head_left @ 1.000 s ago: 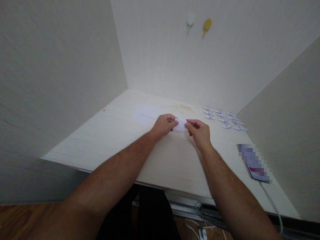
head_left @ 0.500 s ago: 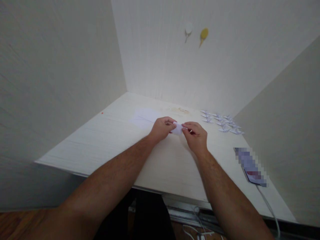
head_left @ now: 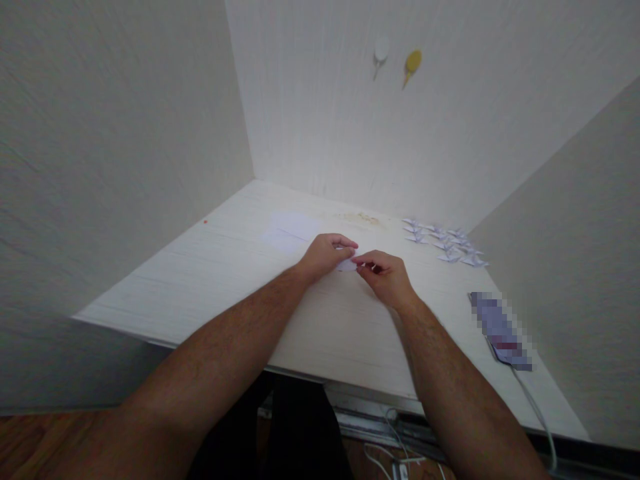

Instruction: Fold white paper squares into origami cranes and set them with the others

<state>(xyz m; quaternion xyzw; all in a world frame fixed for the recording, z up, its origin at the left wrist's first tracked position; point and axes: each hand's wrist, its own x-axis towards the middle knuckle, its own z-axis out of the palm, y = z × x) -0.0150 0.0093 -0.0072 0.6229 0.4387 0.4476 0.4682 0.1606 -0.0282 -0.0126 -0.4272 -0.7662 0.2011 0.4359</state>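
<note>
A small piece of white paper is between my two hands, low over the middle of the white table. My left hand pinches its left and upper part with thumb and fingers. From the right, my right hand grips the paper's edge between thumb and fingertips. Most of the paper is covered by my fingers, so its folds cannot be made out. Just beyond my left hand lie pale paper sheets, flat on the table.
Several folded white paper cranes stand in rows at the back right. A phone, its screen blurred, lies at the right with a white cable. A white hook and a yellow hook hang on the back wall.
My right hand has shifted slightly left, closer to my left hand. Less of the small paper shows now, and it sits lower and flatter between the fingers.
</note>
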